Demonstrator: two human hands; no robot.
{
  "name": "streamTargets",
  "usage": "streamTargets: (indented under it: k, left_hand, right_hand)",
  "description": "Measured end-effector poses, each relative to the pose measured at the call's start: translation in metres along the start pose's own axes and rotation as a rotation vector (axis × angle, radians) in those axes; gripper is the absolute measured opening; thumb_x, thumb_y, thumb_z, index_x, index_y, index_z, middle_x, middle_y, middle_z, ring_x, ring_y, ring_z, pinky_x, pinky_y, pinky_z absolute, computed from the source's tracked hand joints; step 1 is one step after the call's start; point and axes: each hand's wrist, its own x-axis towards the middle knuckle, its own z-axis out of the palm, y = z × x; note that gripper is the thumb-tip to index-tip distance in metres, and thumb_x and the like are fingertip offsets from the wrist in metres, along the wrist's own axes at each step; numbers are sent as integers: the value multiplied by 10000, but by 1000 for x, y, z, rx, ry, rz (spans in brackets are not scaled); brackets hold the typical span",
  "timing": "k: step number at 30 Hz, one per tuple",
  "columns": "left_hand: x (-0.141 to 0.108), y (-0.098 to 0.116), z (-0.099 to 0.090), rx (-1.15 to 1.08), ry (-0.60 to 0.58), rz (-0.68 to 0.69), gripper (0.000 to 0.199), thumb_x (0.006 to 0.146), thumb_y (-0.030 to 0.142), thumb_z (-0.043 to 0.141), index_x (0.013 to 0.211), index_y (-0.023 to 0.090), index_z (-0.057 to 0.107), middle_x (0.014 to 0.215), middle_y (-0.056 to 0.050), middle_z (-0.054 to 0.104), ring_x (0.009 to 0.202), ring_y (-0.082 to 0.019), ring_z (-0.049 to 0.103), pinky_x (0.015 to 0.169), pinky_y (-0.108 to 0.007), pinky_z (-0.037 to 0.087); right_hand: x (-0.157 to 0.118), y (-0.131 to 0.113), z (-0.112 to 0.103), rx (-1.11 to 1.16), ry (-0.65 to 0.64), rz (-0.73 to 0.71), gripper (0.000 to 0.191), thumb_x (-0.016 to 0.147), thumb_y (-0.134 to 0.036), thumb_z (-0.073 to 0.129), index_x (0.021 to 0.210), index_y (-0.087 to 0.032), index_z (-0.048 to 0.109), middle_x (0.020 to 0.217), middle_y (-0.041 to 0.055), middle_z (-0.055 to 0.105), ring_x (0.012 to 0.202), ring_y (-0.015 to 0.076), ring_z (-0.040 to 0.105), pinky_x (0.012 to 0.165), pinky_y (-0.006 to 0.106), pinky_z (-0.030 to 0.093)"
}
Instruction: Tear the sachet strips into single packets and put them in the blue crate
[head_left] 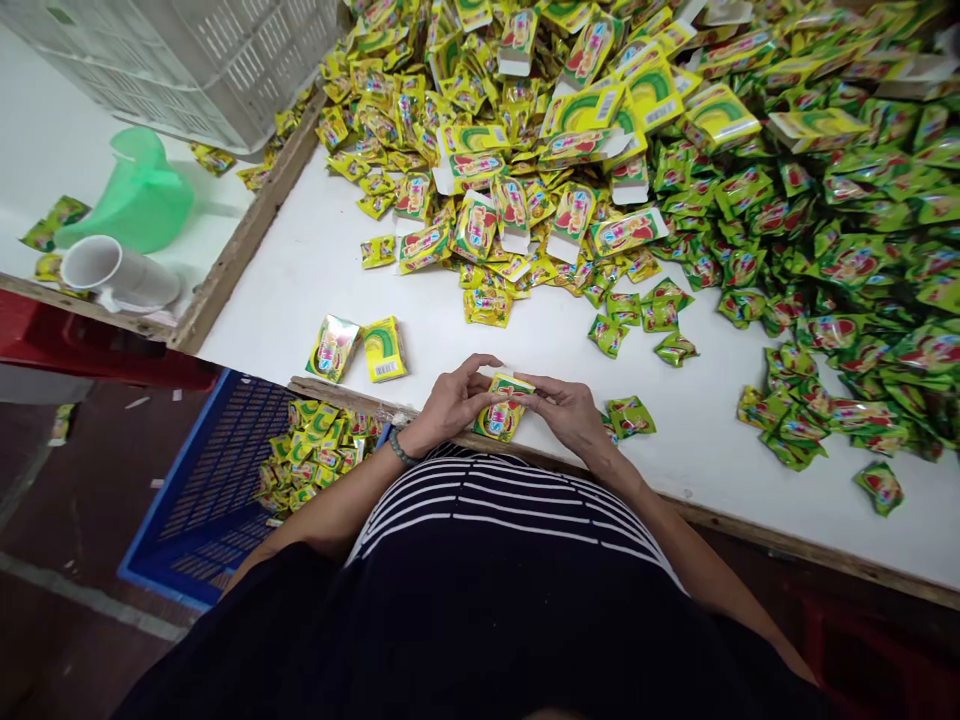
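Observation:
Close to the table's front edge, a small yellow-and-green candy box (pixel 499 418) is gripped between both hands. My left hand (pixel 454 400) closes on its left side, thumb across the front. At its upper right, the fingers of my right hand (pixel 568 408) pinch the top end, where a pale flap shows. Two similar boxes lie to the left, a silvery-topped box (pixel 332 348) and a yellow box (pixel 385 350). A green candy packet (pixel 630 416) rests just right of my right hand.
Yellow packets (pixel 487 306) and unclosed boxes (pixel 574 220) heap at the back; green packets (pixel 847 260) pile at right. A blue crate (pixel 187 490) with filled boxes stands below the edge at left. Beyond a wooden strip (pixel 251 235) are a white cup (pixel 124 272), green scoop (pixel 139 195) and grey crate (pixel 202 70).

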Motion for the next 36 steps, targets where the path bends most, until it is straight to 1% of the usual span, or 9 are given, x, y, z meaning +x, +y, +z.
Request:
streamTargets:
  k: [6,12,15,18,23,26,30,34,36]
  left_hand:
    - [0,-1,1,64,0,21,537,782,459,711,1214,191,536,902,-58,739,813,-181,690,746,-273,517]
    - [0,-1,2,56,6,10,548,779,466,716,1217,185,543,930,-70,752,844,-192,702,763,-283,530]
    - [0,0,2,33,-13,4,511,779,462,721,1177,183,563,968,-75,755,875,-198,708,766,-277,532]
    - [0,0,2,25,-28,20,486,780,457,723,1148,174,576,1003,-88,755,907,-208,710,768,-278,535]
    - [1,-2,1,60,-26,43,492,786,465,714,1150,162,581,998,-90,759,891,-206,713,742,-273,534]
    - [1,-4,0,89,-29,46,489,799,474,695,1160,163,587,981,-78,759,878,-200,711,728,-268,533]
    - [3,-3,1,84,-25,28,490,795,474,695,1164,168,591,934,-63,755,845,-192,708,712,-267,536]
    - [3,-3,3,48,-19,25,499,774,469,718,1151,169,586,898,-57,750,817,-182,705,694,-251,536]
    - [3,-3,3,36,-22,28,498,784,470,707,1159,170,578,896,-57,747,810,-178,705,696,-251,537]
  right_hand:
    - [-4,-5,2,-74,104,-87,389,738,-451,728,1069,-249,759,1053,64,751,713,173,606,737,366,542]
    - [-2,-10,-10,-30,54,-37,322,759,-481,700,969,-250,778,938,41,765,789,199,658,796,373,543]
    - [11,-21,-30,-70,-69,-8,268,766,-466,693,869,-237,786,884,35,768,820,199,674,803,351,539]
    - [30,-34,-46,-139,-291,78,250,694,-432,741,793,-208,792,708,33,745,665,175,651,649,300,527]
    - [51,-48,-50,-245,-451,125,213,697,-368,713,779,-190,795,654,29,735,612,154,650,599,255,515]
    - [49,-50,-45,-401,-426,56,179,741,-286,655,792,-180,790,664,27,739,608,146,642,586,240,482]
    - [36,-52,-41,-621,-330,-143,180,780,-220,602,797,-192,779,716,26,746,637,155,632,604,257,444]
    - [16,-47,-35,-575,-273,-280,213,816,-212,539,794,-192,751,813,45,739,682,161,632,627,274,463]
    - [3,-40,-28,-536,-180,-334,205,818,-222,542,850,-190,742,846,58,728,687,169,629,642,294,486]
